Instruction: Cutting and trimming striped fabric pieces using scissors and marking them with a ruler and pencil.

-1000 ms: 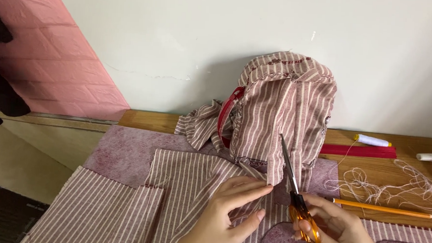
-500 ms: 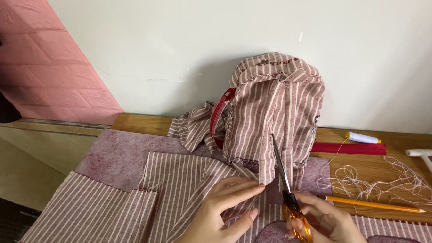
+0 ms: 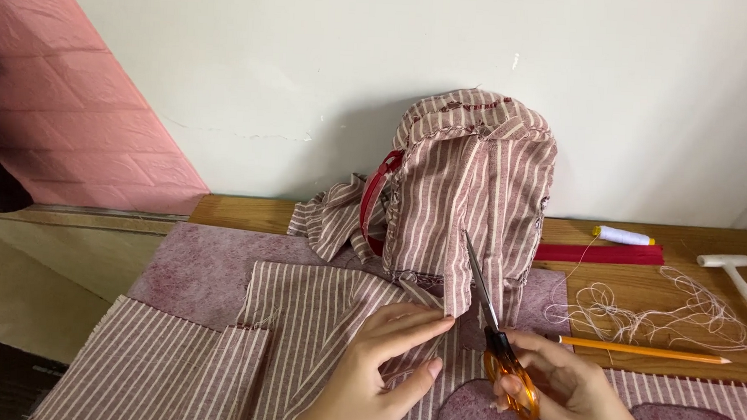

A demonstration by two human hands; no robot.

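Left hand (image 3: 379, 366) wrist cut off below, white mallet (image 3: 736, 276) cropped right — striped cloth (image 3: 156, 377) too

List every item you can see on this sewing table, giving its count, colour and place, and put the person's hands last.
backpack: one, maroon and white stripes, upright against the wall
scissors: one, orange handles, blades pointing up at the backpack's hanging strap
striped cloth: several flat pieces, maroon and white, front left of the table
felt: mottled maroon sheet, under the striped pieces
pencil: one, orange, right of the scissors
loose thread: one tangle, pale, right side
thread spool: one, white, by the wall
red strip: one, red, lying below the spool
white tool: one, far right edge
table: one, brown wood
left hand: pressing the cloth below the strap
right hand: fingers in the scissor handles
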